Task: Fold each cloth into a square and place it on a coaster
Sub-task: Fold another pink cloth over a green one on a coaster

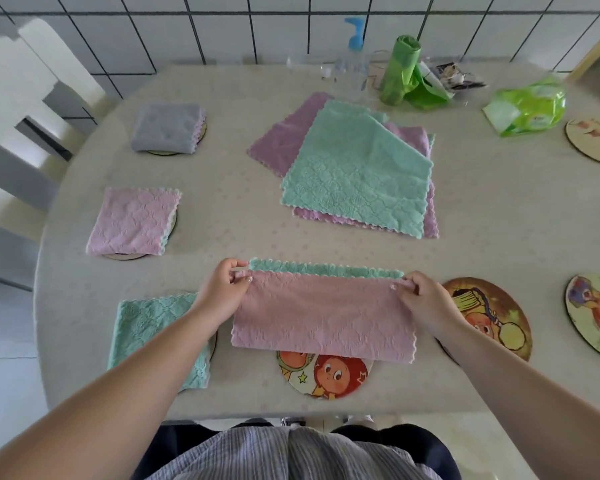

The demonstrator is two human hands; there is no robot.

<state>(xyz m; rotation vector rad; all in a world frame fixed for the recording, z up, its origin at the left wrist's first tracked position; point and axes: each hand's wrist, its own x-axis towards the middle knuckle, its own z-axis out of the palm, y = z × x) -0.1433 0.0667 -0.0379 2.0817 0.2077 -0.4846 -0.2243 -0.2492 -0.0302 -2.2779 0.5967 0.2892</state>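
Both hands, left hand (pixel 224 287) and right hand (pixel 421 299), each keep a pinching grip on a top corner of the pink-and-green cloth (pixel 323 318), lining edges up for a clean fold.

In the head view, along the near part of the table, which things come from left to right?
Folded green cloth → left hand → pink cloth being folded → right hand → coaster with cartoon picture.

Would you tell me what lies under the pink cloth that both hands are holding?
Under the pink cloth a cartoon coaster shows at its near edge; its far part is covered. The left hand and right hand pinch the cloth's corners.
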